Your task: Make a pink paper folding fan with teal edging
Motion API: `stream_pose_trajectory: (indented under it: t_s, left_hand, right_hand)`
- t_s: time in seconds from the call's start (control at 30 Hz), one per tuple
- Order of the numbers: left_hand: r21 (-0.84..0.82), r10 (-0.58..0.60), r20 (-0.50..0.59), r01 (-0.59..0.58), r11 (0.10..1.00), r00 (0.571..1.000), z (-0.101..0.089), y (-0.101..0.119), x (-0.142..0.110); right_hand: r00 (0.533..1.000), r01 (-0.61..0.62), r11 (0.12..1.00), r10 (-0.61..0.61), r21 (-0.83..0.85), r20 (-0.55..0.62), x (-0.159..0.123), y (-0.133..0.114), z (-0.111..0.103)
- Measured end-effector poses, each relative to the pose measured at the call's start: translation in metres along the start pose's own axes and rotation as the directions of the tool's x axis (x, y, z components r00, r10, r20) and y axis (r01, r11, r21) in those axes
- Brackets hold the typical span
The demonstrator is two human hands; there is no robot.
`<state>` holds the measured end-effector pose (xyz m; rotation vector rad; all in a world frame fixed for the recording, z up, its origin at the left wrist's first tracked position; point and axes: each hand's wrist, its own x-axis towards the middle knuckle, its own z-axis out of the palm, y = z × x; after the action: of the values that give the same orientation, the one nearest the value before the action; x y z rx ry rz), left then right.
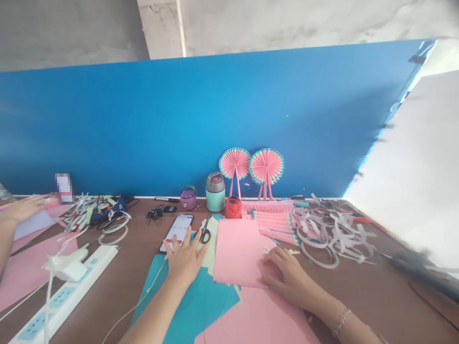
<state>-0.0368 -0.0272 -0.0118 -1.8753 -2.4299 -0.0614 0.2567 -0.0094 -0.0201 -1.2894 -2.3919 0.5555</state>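
Observation:
My left hand [184,258] is open, fingers spread, reaching over the lower edge of a lit smartphone [181,225]. Dark-handled scissors [205,234] lie right at its fingertips, on pale yellow paper [211,255]. My right hand [289,277] rests on the right side of a pink paper sheet [234,248], its fingers slightly bent and the thumb apart from them. Whether any fingertip is under the sheet's edge cannot be made out. Beneath lie teal paper [193,306] and larger pink paper [258,320].
Two pink pleated paper fans [234,163] lean on the blue partition [179,114]. A teal flask [215,196], a purple pot [188,199] and a red roll [233,208] stand before it. Curled white strips [333,234] lie right; a power strip [68,296] and another person's hand [27,209] are left.

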Motion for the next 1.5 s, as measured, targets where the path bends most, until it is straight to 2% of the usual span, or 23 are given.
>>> stream_pose_trajectory:
  t_s: [0.47, 0.7, 0.9, 1.13, 1.5]
  left_hand:
    - [-0.030, 0.005, -0.012, -0.005, 1.000, 1.000, 0.002, -0.001, 0.001]
    - [-0.056, 0.061, -0.029, -0.062, 0.996, 0.998, 0.002, 0.001, 0.000]
    - [-0.063, 0.028, -0.017, -0.029, 0.998, 0.999, 0.008, 0.001, 0.000]
    - [-0.060, 0.082, -0.043, -0.085, 0.995, 0.996, 0.006, 0.002, 0.000]
    - [-0.024, 0.029, -0.080, -0.032, 0.999, 0.996, 0.011, 0.001, 0.001]
  right_hand:
    - [1.000, -0.004, 1.000, 0.004, 0.011, 0.005, 0.001, 0.000, -0.001]
    - [1.000, -0.007, 1.000, 0.007, -0.004, 0.001, 0.001, -0.003, -0.003]
    - [1.000, 0.007, 1.000, -0.007, -0.002, -0.008, 0.001, -0.002, -0.002]
    - [1.000, -0.003, 1.000, 0.003, -0.022, 0.002, 0.002, -0.002, -0.001]
    - [1.000, -0.001, 1.000, 0.001, -0.004, 0.002, 0.001, 0.001, 0.000]
